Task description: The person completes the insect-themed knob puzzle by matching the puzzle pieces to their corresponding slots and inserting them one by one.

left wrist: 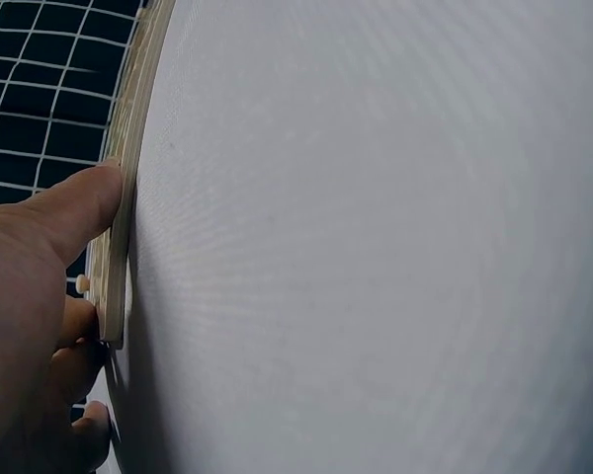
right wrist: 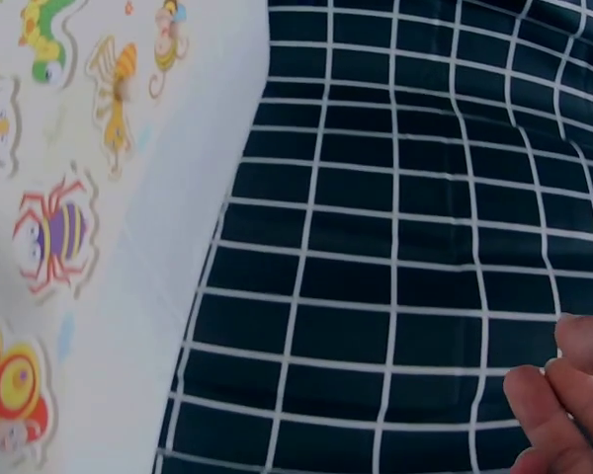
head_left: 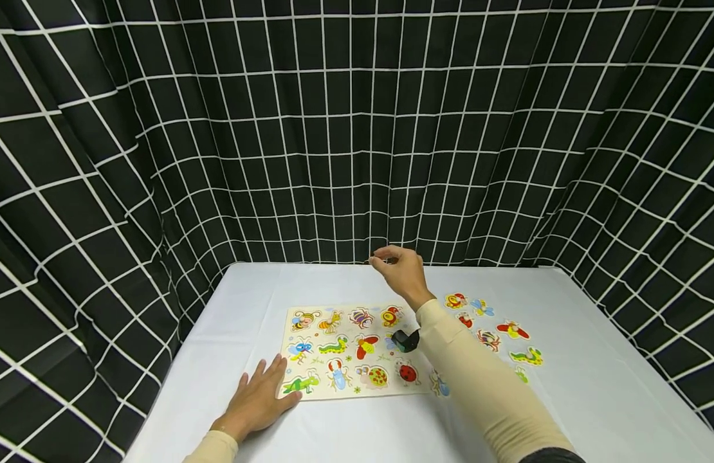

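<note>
A pale wooden insect puzzle board (head_left: 351, 400) lies on the white table, bearing several colourful insects. At its lower left corner my left hand (head_left: 257, 397) rests with spread fingers. Seen from the left wrist, the thumb (left wrist: 84, 202) touches the board's edge (left wrist: 128, 188) and the other fingers sit beyond the corner. Above the board's far right side my right hand (head_left: 404, 273) is raised, fingers loosely bent toward the thumb. Nothing shows between the fingertips in the right wrist view, where the hand (right wrist: 573, 405) hangs beyond the board's spider (right wrist: 54, 237).
Loose insect pieces lie right of the board, among them a caterpillar (head_left: 526, 357), a red-winged insect (head_left: 513, 330) and a spider (head_left: 488, 340). My right forearm (head_left: 478, 379) hides part of that area. A black gridded curtain (head_left: 334, 128) stands round the table (head_left: 218, 341).
</note>
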Motion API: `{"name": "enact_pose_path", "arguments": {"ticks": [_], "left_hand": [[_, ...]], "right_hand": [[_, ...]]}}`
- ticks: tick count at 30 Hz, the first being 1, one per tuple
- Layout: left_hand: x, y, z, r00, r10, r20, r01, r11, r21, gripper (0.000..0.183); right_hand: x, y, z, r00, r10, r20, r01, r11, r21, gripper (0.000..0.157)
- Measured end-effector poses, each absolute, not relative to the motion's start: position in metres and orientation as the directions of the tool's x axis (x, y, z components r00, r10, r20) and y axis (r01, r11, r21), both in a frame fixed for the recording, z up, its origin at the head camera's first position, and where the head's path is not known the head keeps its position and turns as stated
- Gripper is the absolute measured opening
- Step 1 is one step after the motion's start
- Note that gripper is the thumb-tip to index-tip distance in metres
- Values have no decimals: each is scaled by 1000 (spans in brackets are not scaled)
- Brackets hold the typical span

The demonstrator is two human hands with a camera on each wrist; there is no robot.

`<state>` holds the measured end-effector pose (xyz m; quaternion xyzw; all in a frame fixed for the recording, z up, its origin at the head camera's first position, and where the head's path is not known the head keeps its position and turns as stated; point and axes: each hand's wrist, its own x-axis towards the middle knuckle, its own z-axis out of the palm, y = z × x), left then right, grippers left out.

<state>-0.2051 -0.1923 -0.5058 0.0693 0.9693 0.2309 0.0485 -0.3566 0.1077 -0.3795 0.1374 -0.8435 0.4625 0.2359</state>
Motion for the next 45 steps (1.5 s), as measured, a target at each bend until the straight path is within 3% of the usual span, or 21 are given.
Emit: {"name": "enact_pose_path", "arguments": {"ticks": [28,45], "left_hand": [[-207,-194,-506,-985,163,-57,122,890,439,84],[-206,-192,-507,-983,177,-50,137,886,443,84]], "right_hand": [[-331,230,-386,-816,191,545,-336,610,-717,22],[-316,273,-430,-840,348,417,-135,611,-780,24]]}}
